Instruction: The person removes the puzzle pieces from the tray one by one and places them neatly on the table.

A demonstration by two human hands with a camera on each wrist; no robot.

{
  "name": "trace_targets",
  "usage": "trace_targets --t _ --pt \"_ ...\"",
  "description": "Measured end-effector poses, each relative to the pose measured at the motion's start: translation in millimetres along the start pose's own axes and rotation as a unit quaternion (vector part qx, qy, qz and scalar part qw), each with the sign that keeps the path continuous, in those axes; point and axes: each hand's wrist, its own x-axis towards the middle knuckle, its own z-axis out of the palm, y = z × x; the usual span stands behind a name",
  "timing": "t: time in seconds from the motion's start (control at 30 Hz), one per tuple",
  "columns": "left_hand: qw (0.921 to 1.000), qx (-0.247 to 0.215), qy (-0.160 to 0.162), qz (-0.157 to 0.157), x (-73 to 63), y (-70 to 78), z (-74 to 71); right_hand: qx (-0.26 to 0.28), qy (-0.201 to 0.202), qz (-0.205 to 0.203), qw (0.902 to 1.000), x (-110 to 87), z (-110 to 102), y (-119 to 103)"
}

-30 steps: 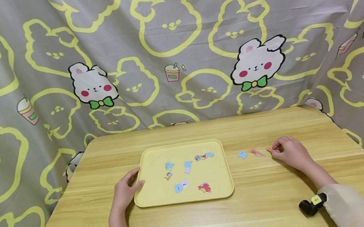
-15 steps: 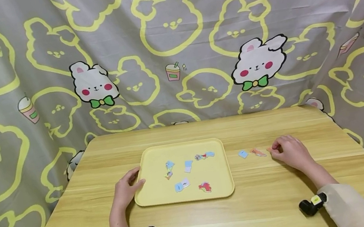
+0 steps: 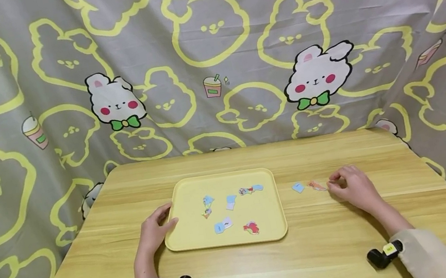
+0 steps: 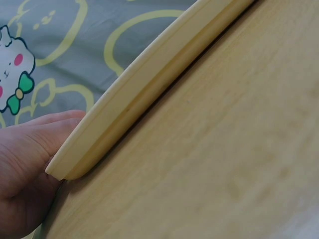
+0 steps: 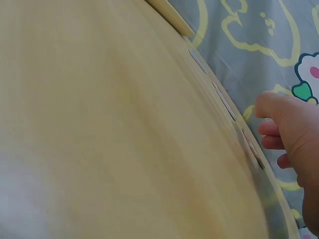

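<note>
My left hand (image 3: 156, 229) grips the left rim of a pale yellow tray (image 3: 196, 244), its thumb at the edge; the left wrist view shows the hand at the tray's end. On the tray lie several small coloured puzzle pieces, among them a red one (image 3: 251, 228) and a blue-and-white pair (image 3: 223, 225). Right of the tray, a blue piece (image 3: 298, 188) and an orange piece (image 3: 316, 186) lie on the table. My right hand (image 3: 352, 187) is beside the orange piece, fingers curled. In the right wrist view, a third piece (image 5: 253, 149) lies flat just below its fingers.
The wooden table (image 3: 272, 273) reaches back to a grey curtain (image 3: 206, 38) with yellow and white rabbit prints, which also hangs along both sides. Each wrist carries a black camera; the right one (image 3: 384, 254) is close over the tabletop.
My right hand has shifted slightly left, and the orange bit that showed at its fingertips is now covered in the head view. The left hand and tray stay put.
</note>
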Motion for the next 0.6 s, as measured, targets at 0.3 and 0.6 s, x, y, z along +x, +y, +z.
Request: trace_targets --t 0.3,0.6 --pt "1.0 0.0 0.002 0.0 0.2 0.2 0.5 0.02 0.011 -0.052 0.9984 -0.9 14.5 -21.6" --pt "1.0 -0.001 0.003 -0.003 0.4 0.7 1.0 0.057 -0.01 -0.071 0.9958 0.2 25.3 -52.5"
